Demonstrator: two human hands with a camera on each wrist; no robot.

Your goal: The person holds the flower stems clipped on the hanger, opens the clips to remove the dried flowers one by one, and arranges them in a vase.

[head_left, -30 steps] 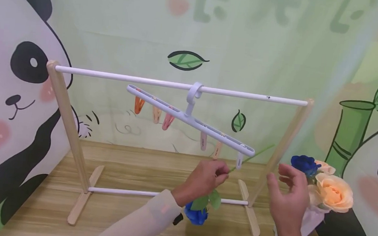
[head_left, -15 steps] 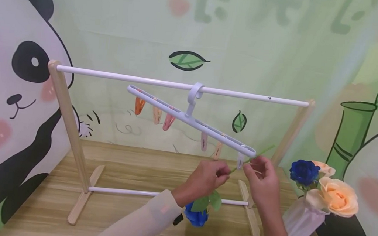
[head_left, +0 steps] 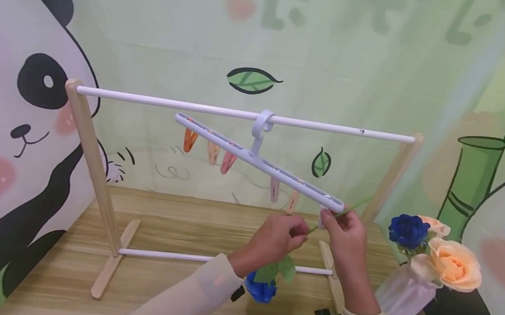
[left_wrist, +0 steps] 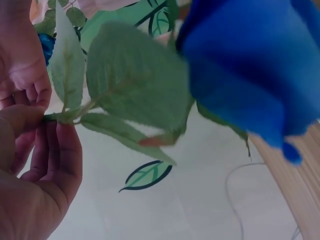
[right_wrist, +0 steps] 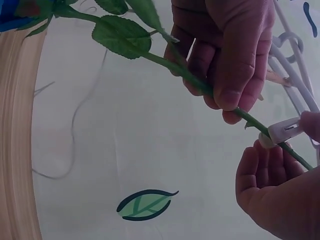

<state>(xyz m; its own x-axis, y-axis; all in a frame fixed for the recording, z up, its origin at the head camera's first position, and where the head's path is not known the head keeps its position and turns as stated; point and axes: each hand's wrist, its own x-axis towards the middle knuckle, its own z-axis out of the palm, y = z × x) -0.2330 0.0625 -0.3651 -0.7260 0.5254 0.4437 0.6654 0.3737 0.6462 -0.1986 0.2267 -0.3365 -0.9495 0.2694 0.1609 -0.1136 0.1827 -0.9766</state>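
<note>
A blue artificial rose (head_left: 261, 288) hangs head down below the hanger's low right end. My left hand (head_left: 274, 241) pinches its green stem (right_wrist: 257, 122) above the leaves (left_wrist: 132, 75). At the hanger's end, my right hand (head_left: 347, 241) grips a whitish clothespin (right_wrist: 286, 130), thumb on one side and curled fingers beyond. In the right wrist view the stem passes between the clothespin's two halves; whether these press on it cannot be told. The lavender hanger (head_left: 235, 151) tilts down to the right and carries several other clothespins, including an orange one (head_left: 189, 140).
The hanger hooks over the white top rod (head_left: 172, 104) of a wooden rack (head_left: 93, 174) standing on a wood-grain table (head_left: 176, 225). At the right, a pale vase (head_left: 406, 298) holds a blue rose (head_left: 408, 231) and peach roses (head_left: 454, 265). A panda-printed backdrop (head_left: 152, 70) stands behind.
My right hand has moved left from beside the vase to the hanger's right end and taken hold of the clothespin there. My left hand stays on the rose stem.
</note>
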